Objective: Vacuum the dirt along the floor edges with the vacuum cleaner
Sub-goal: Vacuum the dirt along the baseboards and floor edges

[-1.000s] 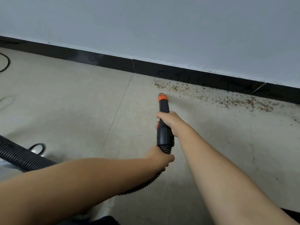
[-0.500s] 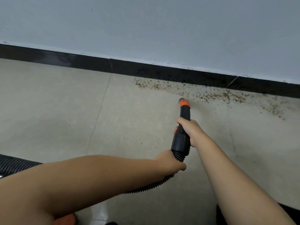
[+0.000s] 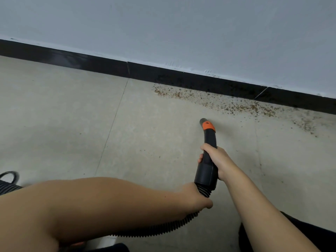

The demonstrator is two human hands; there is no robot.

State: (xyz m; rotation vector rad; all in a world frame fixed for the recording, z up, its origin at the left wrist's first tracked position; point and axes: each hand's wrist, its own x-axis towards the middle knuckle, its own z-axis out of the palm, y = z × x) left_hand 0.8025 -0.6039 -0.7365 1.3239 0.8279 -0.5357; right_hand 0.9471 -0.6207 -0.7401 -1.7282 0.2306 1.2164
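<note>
A black vacuum nozzle [image 3: 209, 153] with an orange collar points at the floor, its tip a short way in front of the dirt. Brown dirt crumbs [image 3: 227, 104] lie in a band along the black skirting board [image 3: 181, 79], from the middle to the right edge. My right hand [image 3: 215, 159] grips the nozzle's handle. My left hand [image 3: 195, 197] grips the ribbed black hose [image 3: 163, 229] just behind the handle. The hose runs back under my left forearm.
The floor is pale beige tile with a grout line [image 3: 111, 128] left of the nozzle. A grey-white wall rises above the skirting. More hose and a black cable loop [image 3: 9, 177] lie at the far left. Dark clothing shows at the bottom right.
The nozzle and both hands have kept their grip and stayed short of the dirt band. The view has shifted slightly, and the cable loop at the left has come back into sight.
</note>
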